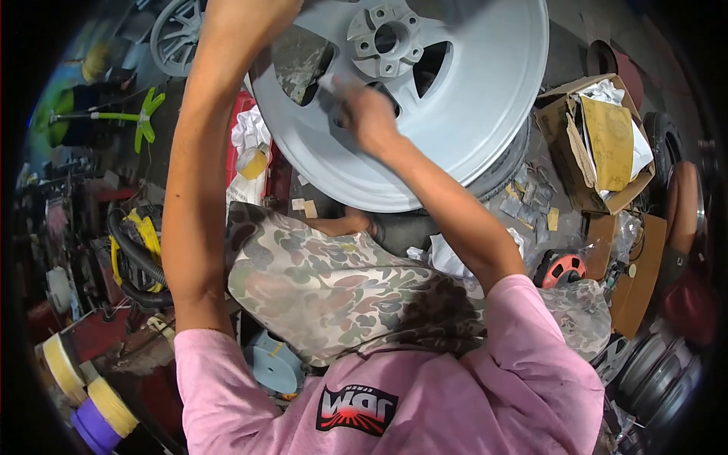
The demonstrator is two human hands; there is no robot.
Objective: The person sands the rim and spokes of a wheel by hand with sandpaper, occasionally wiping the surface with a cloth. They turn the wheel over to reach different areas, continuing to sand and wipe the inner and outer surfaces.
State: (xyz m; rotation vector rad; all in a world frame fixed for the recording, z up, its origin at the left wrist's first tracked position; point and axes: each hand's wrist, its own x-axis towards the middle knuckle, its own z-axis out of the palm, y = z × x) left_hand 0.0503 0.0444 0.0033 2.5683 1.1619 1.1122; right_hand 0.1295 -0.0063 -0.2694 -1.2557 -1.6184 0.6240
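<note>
A large grey car wheel rim (pixel 462 129) lies tilted in front of me, its hub with bolt holes near the top. My right hand (pixel 368 117), smeared by motion, is closed at a spoke beside one of the openings. A small whitish piece (pixel 331 82), which looks like folded sandpaper, pokes out at its fingertips. My left hand (pixel 262 11) reaches to the rim's upper left side; the top edge of the view cuts off its fingers.
A tyre (pixel 500 163) sits under the rim. On the right stands a cardboard box (pixel 561 136) with paper sheets, near an orange-and-black disc (pixel 561 268). At left are a black hose (pixel 136 258), tape rolls (pixel 64 369) and a green-legged stand (pixel 144 120). Paper scraps litter the floor.
</note>
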